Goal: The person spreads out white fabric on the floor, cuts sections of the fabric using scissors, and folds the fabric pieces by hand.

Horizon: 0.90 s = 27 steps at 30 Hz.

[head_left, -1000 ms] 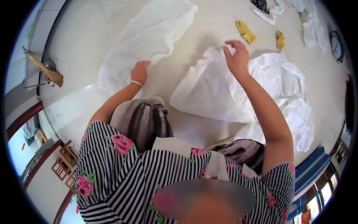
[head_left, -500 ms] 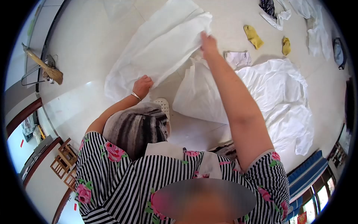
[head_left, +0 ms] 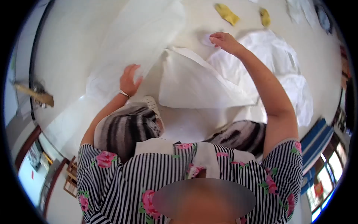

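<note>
Inspection of the tiled floor (head_left: 63,56) finds three large white pieces spread before the seated or squatting person. The left hand (head_left: 130,80) is open, fingers loosely bent and thumb apart, with nothing visible in its grasp; it is over or beside the near right part of the flat white sheet (head_left: 138,41), and contact cannot be determined. The right hand (head_left: 223,41) is partly closed, thumb and fingers drawn together at a small white item (head_left: 206,39); whether the fingers grip it cannot be told. That item lies just beyond the folded white cloth (head_left: 197,82), which forms a rough triangle between the arms, and near the crumpled white cloth (head_left: 270,52) beside the right forearm. As to containers: whether the folded cloth is an open-sided cover, and whether anything lies inside it, cannot be established. A pale perforated shoe (head_left: 151,104) contains the left foot. Two yellow socks (head_left: 226,14) lie apart on the floor, beyond the right hand. At the left wall, a broom (head_left: 35,95) is blurred. A wooden chair (head_left: 71,177) stands behind, partly hidden by the left sleeve.
</note>
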Available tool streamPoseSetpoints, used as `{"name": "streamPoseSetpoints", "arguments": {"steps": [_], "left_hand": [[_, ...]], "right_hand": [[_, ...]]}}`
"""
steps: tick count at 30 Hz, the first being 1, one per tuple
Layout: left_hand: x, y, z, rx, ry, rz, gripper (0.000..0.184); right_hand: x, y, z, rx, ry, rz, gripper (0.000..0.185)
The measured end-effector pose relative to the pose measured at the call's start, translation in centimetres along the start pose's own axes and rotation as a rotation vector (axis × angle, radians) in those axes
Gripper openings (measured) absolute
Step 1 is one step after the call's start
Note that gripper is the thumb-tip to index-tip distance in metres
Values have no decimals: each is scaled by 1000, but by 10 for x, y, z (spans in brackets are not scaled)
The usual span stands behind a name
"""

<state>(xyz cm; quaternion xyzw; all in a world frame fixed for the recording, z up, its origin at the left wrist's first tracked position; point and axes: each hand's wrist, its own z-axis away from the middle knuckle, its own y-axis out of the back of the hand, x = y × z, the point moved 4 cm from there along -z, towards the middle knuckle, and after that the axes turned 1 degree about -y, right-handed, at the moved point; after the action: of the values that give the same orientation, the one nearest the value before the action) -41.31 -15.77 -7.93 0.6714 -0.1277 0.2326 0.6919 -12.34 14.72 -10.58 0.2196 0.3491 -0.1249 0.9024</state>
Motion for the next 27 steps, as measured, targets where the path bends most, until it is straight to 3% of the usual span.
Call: {"name": "streamPoseSetpoints", "arguments": {"steps": [3, 4, 7, 8, 11, 14, 18, 22, 23, 25, 27], "left_hand": [[20, 17, -46, -21, -161, 52, 45], [28, 27, -62, 3, -200, 66, 44], [43, 42, -103, 43, -28, 154, 38], [55, 48, -115, 52, -92, 123, 36], [83, 44, -134, -60, -246, 101, 34], [144, 38, -161, -151, -391, 92, 34], [192, 19, -189, -251, -514, 109, 34], [276, 1, -196, -368, -613, 101, 34], [252, -6, -189, -400, -599, 131, 34], [270, -25, -189, -491, -567, 175, 36], [297, -42, -186, -571, -535, 228, 36]], "right_hand": [[66, 51, 75, -38, -40, 101, 45], [95, 77, 104, 109, -81, 146, 44], [194, 142, 210, 602, -207, 160, 39], [245, 158, 250, 778, -296, 169, 39], [362, 137, 359, 1086, -741, 125, 45], [463, 91, 414, 1154, -934, -306, 62], [410, 53, 374, 1180, -1022, -68, 76], [340, 77, 323, 1237, -703, 276, 85], [309, 62, 287, 1268, -649, 352, 78], [273, 73, 258, 1314, -554, 479, 64], [292, 86, 235, 1230, -618, 469, 44]]}}
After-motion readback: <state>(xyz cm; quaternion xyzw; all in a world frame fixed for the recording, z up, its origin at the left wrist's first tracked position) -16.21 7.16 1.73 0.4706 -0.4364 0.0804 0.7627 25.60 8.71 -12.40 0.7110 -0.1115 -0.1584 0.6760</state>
